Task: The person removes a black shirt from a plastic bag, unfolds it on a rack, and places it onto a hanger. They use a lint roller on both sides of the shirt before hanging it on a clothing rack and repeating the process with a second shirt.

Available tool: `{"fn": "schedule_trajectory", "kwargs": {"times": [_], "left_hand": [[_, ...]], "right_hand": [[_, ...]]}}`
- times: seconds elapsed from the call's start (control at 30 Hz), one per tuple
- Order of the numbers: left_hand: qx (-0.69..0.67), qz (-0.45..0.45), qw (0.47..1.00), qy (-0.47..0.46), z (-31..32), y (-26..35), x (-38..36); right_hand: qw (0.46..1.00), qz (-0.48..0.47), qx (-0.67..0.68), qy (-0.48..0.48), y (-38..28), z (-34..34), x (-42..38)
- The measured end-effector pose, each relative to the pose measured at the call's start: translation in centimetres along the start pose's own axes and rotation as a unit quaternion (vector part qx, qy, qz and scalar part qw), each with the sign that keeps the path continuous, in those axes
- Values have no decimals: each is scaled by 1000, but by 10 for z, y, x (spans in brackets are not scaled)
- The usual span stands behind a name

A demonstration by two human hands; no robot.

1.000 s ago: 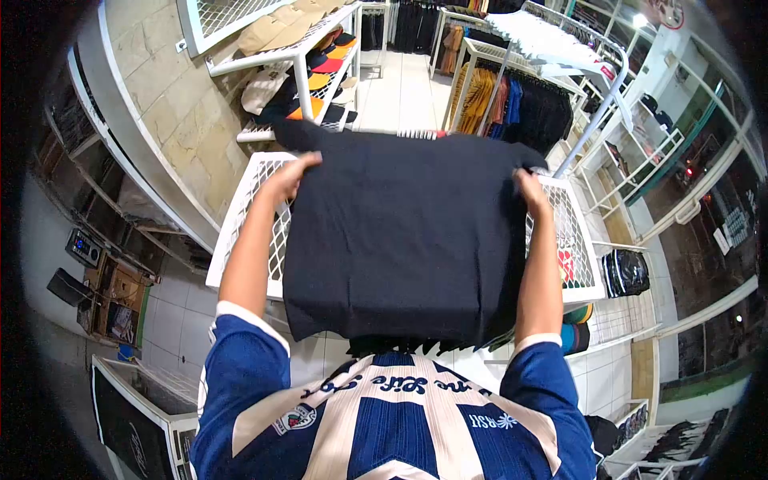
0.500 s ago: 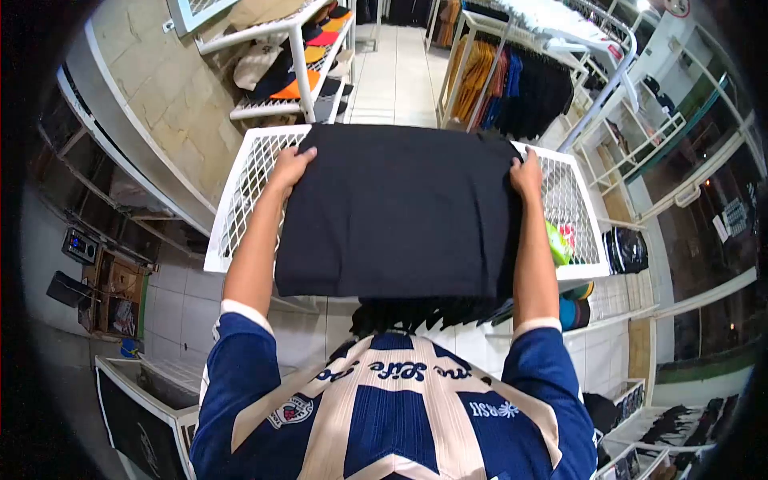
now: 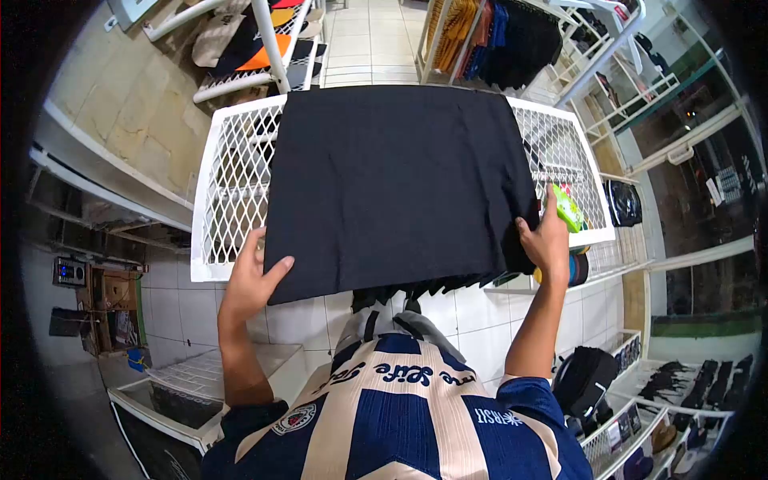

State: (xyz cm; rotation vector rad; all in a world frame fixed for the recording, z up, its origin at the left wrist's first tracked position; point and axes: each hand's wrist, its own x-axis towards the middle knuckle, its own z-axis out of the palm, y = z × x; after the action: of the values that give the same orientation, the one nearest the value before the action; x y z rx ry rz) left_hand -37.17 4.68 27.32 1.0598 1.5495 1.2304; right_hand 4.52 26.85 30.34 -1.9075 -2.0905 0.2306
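Observation:
A black folded cloth (image 3: pixel 400 184), possibly a garment, lies spread over a white mesh-topped table, its near edge hanging over the front. At its near left corner is my left hand (image 3: pixel 254 278), the thumb resting on the fabric and the fingers apart from it along the left edge. My right hand (image 3: pixel 549 240) is at the right edge, index finger stretched forward and thumb touching the cloth. Just beyond the right hand sits a bright green packet (image 3: pixel 568 210) on the mesh.
White mesh (image 3: pixel 232 184) shows on both sides of the cloth. Ahead are a shelf with caps (image 3: pixel 268 52) and a rack of hanging clothes (image 3: pixel 520 48). Dark garments hang beneath the table front. A black bag (image 3: pixel 588 380) stands at lower right, near shelves.
Both hands have moved from the cloth's far corners back toward me, the left to the near corner, the right along the right edge. Their grip has loosened. The cloth lies flatter.

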Motion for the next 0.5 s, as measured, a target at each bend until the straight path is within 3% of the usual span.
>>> {"fn": "schedule_trajectory", "kwargs": {"times": [0.07, 0.17, 0.2, 0.23, 0.3, 0.37, 0.43, 0.5], "left_hand": [[17, -53, 998, 12, 3, 9, -14], [128, -7, 992, 11, 3, 1, -22], [115, -127, 985, 22, 12, 22, -24], [119, -122, 985, 27, 13, 24, -24], [108, -21, 987, 115, 15, 26, -25], [183, 95, 957, 205, 13, 48, -27], [171, 76, 951, 248, 20, 81, -39], [179, 70, 946, 261, 18, 59, -43]], "right_hand": [[996, 70, -21, -60, -3, -14, -16], [999, 6, 24, -48, 34, -2, -36], [991, 77, 38, -107, 22, -19, -36], [995, 26, 64, -77, 33, -17, -34], [995, -20, 94, -9, 49, -21, -19], [966, -72, 244, 39, 64, -36, -6], [953, -34, 291, 75, 51, -66, -13], [942, -82, 305, 118, 70, -54, -19]]}}
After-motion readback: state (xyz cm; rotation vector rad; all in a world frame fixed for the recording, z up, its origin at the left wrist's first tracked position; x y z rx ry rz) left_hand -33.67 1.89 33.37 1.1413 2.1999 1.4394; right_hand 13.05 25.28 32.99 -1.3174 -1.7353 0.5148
